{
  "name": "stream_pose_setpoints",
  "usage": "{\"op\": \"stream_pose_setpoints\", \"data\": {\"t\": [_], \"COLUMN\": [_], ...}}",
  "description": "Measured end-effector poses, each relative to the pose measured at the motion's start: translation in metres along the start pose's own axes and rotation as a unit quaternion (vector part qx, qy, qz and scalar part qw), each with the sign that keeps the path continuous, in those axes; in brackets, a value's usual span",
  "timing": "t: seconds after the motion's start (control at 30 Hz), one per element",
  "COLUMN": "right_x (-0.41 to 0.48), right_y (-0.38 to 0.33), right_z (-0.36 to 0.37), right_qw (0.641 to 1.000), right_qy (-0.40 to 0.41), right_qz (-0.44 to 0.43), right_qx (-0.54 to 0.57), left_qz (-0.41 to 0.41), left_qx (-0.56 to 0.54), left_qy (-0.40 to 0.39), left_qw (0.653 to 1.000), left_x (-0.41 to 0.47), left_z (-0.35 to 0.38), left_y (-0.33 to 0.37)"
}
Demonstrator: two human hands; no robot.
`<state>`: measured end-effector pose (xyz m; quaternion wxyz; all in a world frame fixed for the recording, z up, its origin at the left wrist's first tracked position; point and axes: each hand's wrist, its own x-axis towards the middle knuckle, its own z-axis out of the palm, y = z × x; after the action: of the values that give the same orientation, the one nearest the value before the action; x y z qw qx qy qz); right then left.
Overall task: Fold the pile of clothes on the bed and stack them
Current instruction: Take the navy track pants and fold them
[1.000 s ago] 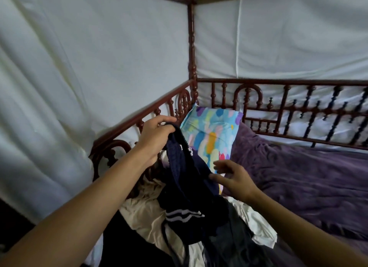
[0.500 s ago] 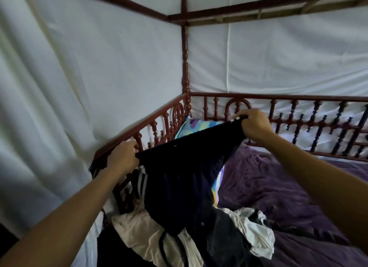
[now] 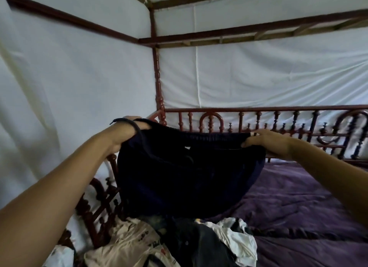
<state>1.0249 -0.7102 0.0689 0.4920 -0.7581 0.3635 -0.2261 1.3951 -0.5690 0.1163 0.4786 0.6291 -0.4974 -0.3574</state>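
two hands, the left hand (image 3: 127, 132) and the right hand (image 3: 267, 144), hold a dark navy garment (image 3: 189, 177) stretched wide by its waistband, fingers (image 3: 251, 141) clamped on either end, above the pile of clothes (image 3: 199, 245) lying at the near edge of the purple-covered bed (image 3: 298, 207).

A bedroom: carved wooden bed frame (image 3: 258, 115) (canopied), purple bedspread (image 3: 298, 207).

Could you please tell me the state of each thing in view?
navy garment: held up, stretched between both hands.
left hand: grips the garment's left end.
right hand: grips its right end.
clothes pile: unfolded, in a heap.
purple blanket: spread, rumpled.
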Motion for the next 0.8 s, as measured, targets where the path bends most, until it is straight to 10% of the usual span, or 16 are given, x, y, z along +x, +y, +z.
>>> {"op": "stream_pose_setpoints", "data": {"t": [0.17,0.3,0.63,0.8], "right_x": [-0.046,-0.090,-0.247,-0.310], "right_y": [0.032,0.054,0.084,0.105], "right_z": [-0.049,-0.084,-0.106,-0.123], "right_qw": [0.984,0.958,0.991,0.971], "right_qy": [0.120,0.249,0.123,0.226], "right_qz": [0.052,0.059,-0.046,-0.057], "right_qx": [0.123,0.127,-0.023,-0.059], "left_qz": [0.041,0.100,0.330,0.341], "left_qx": [0.080,0.292,0.406,0.477], "left_qy": [-0.246,-0.382,-0.028,0.098], "left_qw": [0.965,0.871,0.852,0.804], "left_x": [-0.001,-0.008,0.039,0.051], "left_z": [0.025,0.097,0.230,0.338], "left_y": [0.034,0.035,0.058,0.094]}}
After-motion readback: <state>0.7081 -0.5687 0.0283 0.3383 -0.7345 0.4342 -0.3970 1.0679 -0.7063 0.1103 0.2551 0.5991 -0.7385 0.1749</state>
